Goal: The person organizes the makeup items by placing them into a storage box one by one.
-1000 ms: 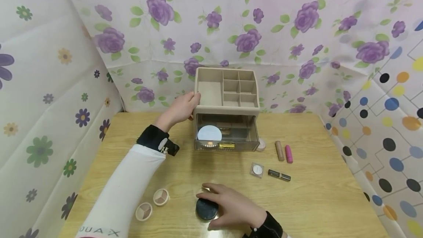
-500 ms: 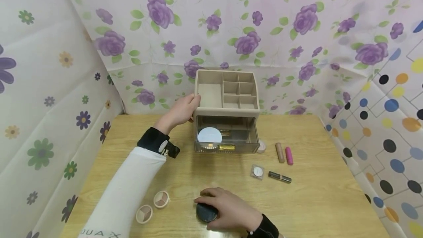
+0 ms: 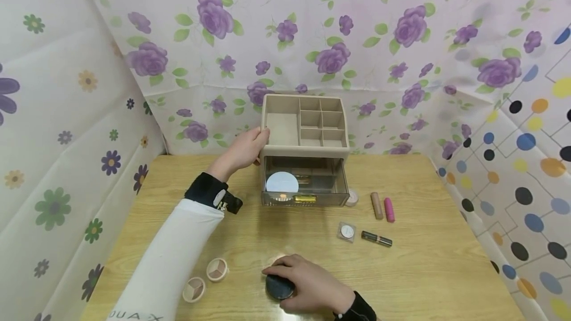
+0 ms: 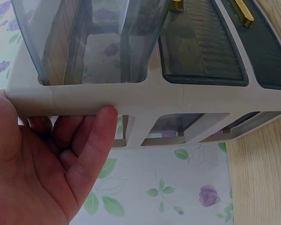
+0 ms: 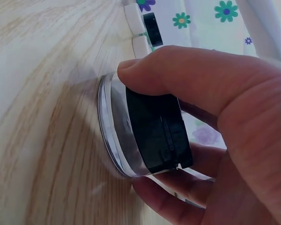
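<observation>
My left hand (image 3: 243, 147) grips the left side of a beige makeup organizer (image 3: 305, 150). In the left wrist view, the fingers curl around its side frame, next to the pulled-out drawer. That smoky clear drawer (image 3: 330, 200) holds a round, pale disc-like item (image 3: 282, 182). At the front of the table, my right hand (image 3: 312, 284) holds a round cosmetic jar (image 3: 278, 289) between thumb and fingers. The right wrist view shows its black lid (image 5: 154, 131) and clear base, with the base right at the wooden surface.
Two round three-shade palettes (image 3: 217, 269) lie left of the right hand. To its upper right are a small square case (image 3: 346, 232), a black tube (image 3: 376, 238), a brown tube (image 3: 376, 205) and a pink tube (image 3: 389, 210). A pale round item (image 3: 352, 197) sits beside the drawer.
My right hand, earlier spread beside the jar, has come in around it and grips it, and the jar looks slightly tilted. The left hand stays on the organizer.
</observation>
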Demonstrator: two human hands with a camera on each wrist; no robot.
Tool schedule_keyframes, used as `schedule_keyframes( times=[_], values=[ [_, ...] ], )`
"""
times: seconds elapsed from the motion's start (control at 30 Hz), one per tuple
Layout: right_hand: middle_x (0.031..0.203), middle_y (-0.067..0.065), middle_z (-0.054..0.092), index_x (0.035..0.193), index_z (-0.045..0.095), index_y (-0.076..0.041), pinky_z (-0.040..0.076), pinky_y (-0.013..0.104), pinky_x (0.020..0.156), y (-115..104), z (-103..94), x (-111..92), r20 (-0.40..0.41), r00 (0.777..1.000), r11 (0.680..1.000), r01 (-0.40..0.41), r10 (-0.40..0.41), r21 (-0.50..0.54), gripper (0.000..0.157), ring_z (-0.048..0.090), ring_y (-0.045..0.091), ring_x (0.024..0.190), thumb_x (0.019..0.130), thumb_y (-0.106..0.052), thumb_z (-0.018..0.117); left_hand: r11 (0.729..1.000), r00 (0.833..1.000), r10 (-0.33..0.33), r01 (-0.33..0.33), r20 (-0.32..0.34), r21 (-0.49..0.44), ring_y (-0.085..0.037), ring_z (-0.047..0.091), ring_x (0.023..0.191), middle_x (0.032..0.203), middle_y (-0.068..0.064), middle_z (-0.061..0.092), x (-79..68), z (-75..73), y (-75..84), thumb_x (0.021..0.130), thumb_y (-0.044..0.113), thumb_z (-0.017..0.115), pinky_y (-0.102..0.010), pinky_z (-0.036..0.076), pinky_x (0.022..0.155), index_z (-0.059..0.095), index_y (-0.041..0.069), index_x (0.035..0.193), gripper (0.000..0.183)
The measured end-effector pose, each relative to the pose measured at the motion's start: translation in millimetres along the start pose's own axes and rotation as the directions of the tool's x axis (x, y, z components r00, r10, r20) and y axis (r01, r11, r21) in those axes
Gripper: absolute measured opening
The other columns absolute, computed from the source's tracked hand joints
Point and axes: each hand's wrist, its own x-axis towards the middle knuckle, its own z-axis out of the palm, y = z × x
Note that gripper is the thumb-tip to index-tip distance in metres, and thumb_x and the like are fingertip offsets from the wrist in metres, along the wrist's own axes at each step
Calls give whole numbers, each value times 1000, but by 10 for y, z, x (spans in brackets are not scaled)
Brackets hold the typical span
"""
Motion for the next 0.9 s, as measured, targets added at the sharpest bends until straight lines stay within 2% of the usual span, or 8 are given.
schedule_keyframes(
  times=[0.3, 0.5, 0.73, 0.9],
  values=[
    [139, -6, 62, 151, 60, -27, 50, 27, 99, 54, -56, -56, -31, 999, 1000, -11, 11, 15, 70, 57, 8, 123, 85, -25, 83, 1000, 1000, -10, 10, -1, -4, -35, 65, 98, 119, -24, 65, -13, -7, 6, 117, 43, 28, -56, 60, 84, 56, 2, 128, 51],
    [141, -8, 61, 148, 60, -27, 51, 28, 99, 82, -136, -105, -36, 998, 998, -45, 47, 51, 68, 56, 8, 124, 85, -28, 84, 1000, 1000, -4, 4, -2, -4, -34, 66, 97, 118, -24, 66, -3, -1, -7, 116, 45, 28, -57, 60, 83, 57, 2, 130, 54],
    [143, -8, 61, 149, 57, -25, 51, 37, 107, 13, -414, -185, -133, 988, 996, -70, 76, 49, 72, 58, 12, 130, 84, -28, 88, 1000, 1000, 4, -4, 0, -7, -34, 66, 98, 120, -24, 66, -1, -4, -20, 116, 45, 28, -57, 60, 84, 56, 2, 135, 55],
    [151, -8, 56, 156, 51, -33, 50, 42, 110, -56, -619, -274, -180, 980, 995, -75, 85, 60, 75, 56, 16, 137, 90, -29, 86, 1000, 1000, 3, -3, 3, -6, -34, 66, 97, 120, -24, 67, -8, -2, -12, 116, 46, 28, -57, 59, 84, 55, 2, 140, 57]
  ],
)
